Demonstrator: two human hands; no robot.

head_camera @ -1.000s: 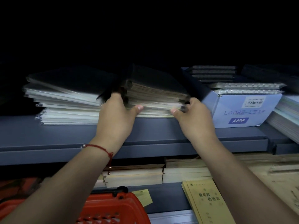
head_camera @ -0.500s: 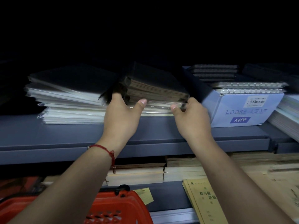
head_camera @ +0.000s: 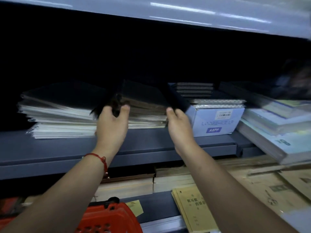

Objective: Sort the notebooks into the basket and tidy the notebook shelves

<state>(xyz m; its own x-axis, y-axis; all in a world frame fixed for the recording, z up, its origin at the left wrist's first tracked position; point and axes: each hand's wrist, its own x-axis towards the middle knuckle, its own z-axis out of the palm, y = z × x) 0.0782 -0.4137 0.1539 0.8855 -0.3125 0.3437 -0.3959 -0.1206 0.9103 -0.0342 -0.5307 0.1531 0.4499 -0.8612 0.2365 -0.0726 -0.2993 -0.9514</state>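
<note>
Dark shelf point(head_camera: 151, 142): both hands' fingers grip notebook stack point(head_camera: 146, 106); fingertips hidden, blurred.

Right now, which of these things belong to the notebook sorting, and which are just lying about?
In the job:
dark notebook stack, gripped by left hand and right hand
red basket
grey shelf

Lying about:
blue loose-leaf box
white stack
yellow booklets

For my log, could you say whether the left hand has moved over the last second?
Yes. Against the blue box, the left hand has risen, thumb climbing the brown stack's front.
</note>
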